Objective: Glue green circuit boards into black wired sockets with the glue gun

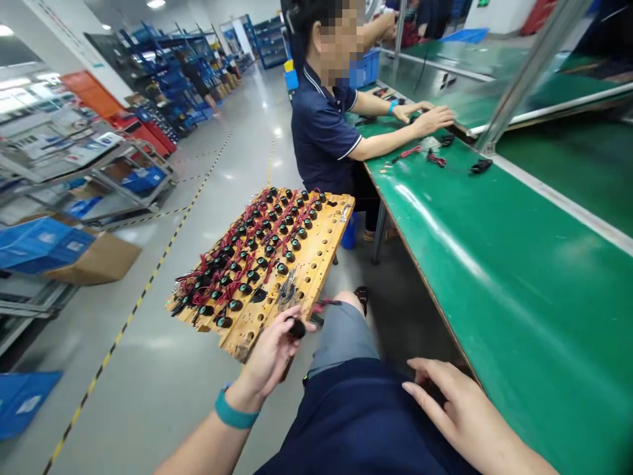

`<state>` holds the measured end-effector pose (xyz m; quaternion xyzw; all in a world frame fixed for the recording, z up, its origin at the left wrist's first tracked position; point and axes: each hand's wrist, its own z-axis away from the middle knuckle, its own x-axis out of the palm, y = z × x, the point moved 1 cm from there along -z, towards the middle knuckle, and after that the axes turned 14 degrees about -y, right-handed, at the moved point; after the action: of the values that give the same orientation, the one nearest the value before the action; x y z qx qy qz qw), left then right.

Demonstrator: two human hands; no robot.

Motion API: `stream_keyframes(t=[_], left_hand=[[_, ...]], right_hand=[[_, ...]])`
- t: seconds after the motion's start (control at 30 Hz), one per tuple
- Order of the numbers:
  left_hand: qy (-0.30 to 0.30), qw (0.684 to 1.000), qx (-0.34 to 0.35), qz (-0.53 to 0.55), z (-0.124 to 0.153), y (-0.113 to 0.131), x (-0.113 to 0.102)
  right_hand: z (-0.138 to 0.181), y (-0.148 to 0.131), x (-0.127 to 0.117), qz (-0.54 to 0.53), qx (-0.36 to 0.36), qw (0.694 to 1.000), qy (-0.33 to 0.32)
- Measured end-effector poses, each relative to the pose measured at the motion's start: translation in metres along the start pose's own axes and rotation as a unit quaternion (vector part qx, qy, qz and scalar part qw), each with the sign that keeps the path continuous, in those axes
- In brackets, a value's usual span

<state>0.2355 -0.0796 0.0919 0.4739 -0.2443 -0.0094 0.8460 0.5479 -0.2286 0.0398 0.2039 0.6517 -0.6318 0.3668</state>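
Observation:
My left hand (271, 353), with a teal band at the wrist, is closed on a small black cylindrical part (296, 328). Reddish wires (324, 305) trail from about that part toward my knee. Just beyond this hand lies a wooden board (336, 241) with rows of round holes. Many of its holes hold black cylindrical parts (282, 268) with green tops and bundled red wires; the holes along the right side are bare. My right hand (448, 396) hovers over my lap near the bench edge, fingers apart and curved, with nothing in it.
A green-topped bench (494, 264) runs along my right side. At it sits a co-worker (321, 132), both hands over the bench top, near wired black parts (481, 166). Carts with blue bins (42, 244) stand left, past a striped floor line (163, 264).

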Motion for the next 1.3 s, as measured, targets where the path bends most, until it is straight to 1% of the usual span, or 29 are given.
stream_keyframes(t=[0.07, 0.13, 0.2, 0.23, 0.33, 0.47, 0.53, 0.6, 0.7, 0.83, 1.03, 1.2, 1.27, 1.3], left_hand=[[0.075, 0.996, 0.023, 0.043, 0.014, 0.008, -0.035], [0.144, 0.985, 0.057, 0.079, 0.022, 0.013, -0.063], [0.209, 0.970, 0.083, 0.095, 0.018, 0.015, -0.083], [0.235, 0.963, 0.088, 0.097, 0.011, 0.014, -0.090], [0.279, 0.951, 0.089, 0.102, -0.027, 0.009, -0.105], [0.300, 0.947, 0.074, 0.084, -0.096, 0.004, -0.119], [0.311, 0.947, 0.060, 0.058, -0.123, 0.005, -0.125], [0.319, 0.947, 0.038, 0.024, -0.141, 0.007, -0.129], [0.327, 0.944, -0.004, -0.037, -0.152, 0.008, -0.133], [0.327, 0.937, -0.031, -0.117, -0.151, 0.007, -0.138], [0.307, 0.934, -0.031, -0.183, -0.134, 0.002, -0.144], [0.288, 0.932, 0.007, -0.219, -0.100, 0.002, -0.150], [0.260, 0.935, 0.024, -0.239, -0.083, -0.001, -0.146], [0.235, 0.939, 0.028, -0.249, -0.075, -0.005, -0.141]], right_hand=[[-0.001, 0.015, 0.012, -0.025, 0.024, 0.999, -0.033], [0.000, 0.027, 0.021, -0.050, 0.052, 0.995, -0.062], [-0.001, 0.033, 0.025, -0.071, 0.071, 0.991, -0.084], [-0.002, 0.035, 0.026, -0.079, 0.076, 0.990, -0.093], [-0.007, 0.035, 0.027, -0.095, 0.085, 0.984, -0.122], [-0.012, 0.037, 0.028, -0.099, 0.095, 0.980, -0.144], [-0.013, 0.039, 0.028, -0.098, 0.100, 0.980, -0.141], [-0.013, 0.039, 0.028, -0.098, 0.101, 0.981, -0.136], [-0.014, 0.035, 0.025, -0.101, 0.098, 0.982, -0.127], [-0.015, 0.031, 0.022, -0.105, 0.090, 0.984, -0.114], [-0.014, 0.033, 0.023, -0.109, 0.074, 0.985, -0.113], [-0.015, 0.036, 0.024, -0.115, 0.070, 0.985, -0.105], [-0.014, 0.039, 0.024, -0.115, 0.068, 0.986, -0.100], [-0.014, 0.041, 0.024, -0.114, 0.064, 0.987, -0.097]])
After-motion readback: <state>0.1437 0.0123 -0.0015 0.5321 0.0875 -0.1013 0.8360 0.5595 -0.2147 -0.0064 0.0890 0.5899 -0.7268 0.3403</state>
